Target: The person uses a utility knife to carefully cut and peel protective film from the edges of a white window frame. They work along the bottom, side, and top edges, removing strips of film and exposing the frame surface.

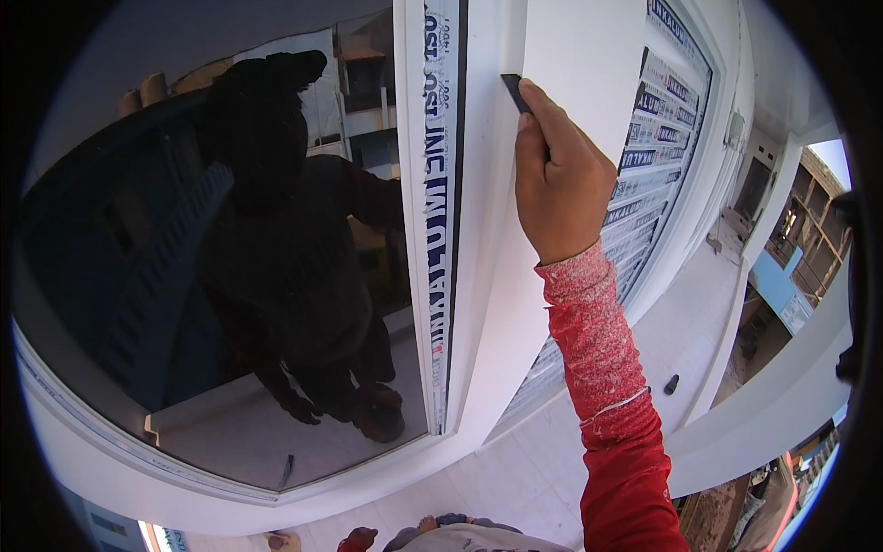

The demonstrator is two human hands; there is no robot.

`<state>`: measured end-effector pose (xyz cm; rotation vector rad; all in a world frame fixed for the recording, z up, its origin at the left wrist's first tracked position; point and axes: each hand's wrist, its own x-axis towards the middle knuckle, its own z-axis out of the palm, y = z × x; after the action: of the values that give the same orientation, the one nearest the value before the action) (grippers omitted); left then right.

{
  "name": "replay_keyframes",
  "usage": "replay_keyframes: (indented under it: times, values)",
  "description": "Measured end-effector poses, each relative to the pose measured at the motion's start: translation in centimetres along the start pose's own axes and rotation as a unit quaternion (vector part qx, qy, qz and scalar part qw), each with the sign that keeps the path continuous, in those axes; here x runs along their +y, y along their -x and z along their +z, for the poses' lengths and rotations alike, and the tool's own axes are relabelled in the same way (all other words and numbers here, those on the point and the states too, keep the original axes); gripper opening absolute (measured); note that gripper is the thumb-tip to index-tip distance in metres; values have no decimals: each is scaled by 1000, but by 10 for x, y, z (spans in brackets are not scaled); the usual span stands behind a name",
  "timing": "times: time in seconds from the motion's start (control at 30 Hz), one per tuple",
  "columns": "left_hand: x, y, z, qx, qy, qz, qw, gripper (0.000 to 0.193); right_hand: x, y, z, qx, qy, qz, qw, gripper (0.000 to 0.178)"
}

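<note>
My right hand (563, 175) is raised to the white wall corner beside the window frame. Thumb and fingers pinch a piece of black sandpaper (517, 93), which lies against the edge of the white wall (579, 46). White dust coats the red sleeve (602, 340) of that arm. Down at the lower edge, my left hand (364, 535) hangs by my body, small and dark, and its fingers cannot be made out. Just left of the sandpaper runs the white window frame (437, 230), covered with printed protective film.
A large dark window pane (303, 276) fills the left and mirrors my body. A shuttered window (658, 138) with taped slats is set in the wall at right. Pale floor tiles (515, 469) run below, with a small dark object (671, 385) on them. A white parapet (773, 442) curves along the right.
</note>
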<state>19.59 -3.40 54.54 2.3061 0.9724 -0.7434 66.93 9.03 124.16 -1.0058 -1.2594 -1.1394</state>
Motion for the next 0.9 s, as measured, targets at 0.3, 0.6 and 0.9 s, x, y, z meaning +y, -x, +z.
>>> replay_keyframes:
  times: [0.3, 0.6, 0.9]
  values:
    - [-1, 3, 6, 16, 24, -25, 999, 38, -2, 17, -6, -39, 4, 33, 999, 26]
    - [2, 5, 6, 2, 30, -30, 999, 42, -5, 38, -13, -63, 2, 47, 997, 26]
    - [22, 16, -11, -69, 174, -131, 974, 54, -5, 57, -16, -74, 3, 49, 996, 27]
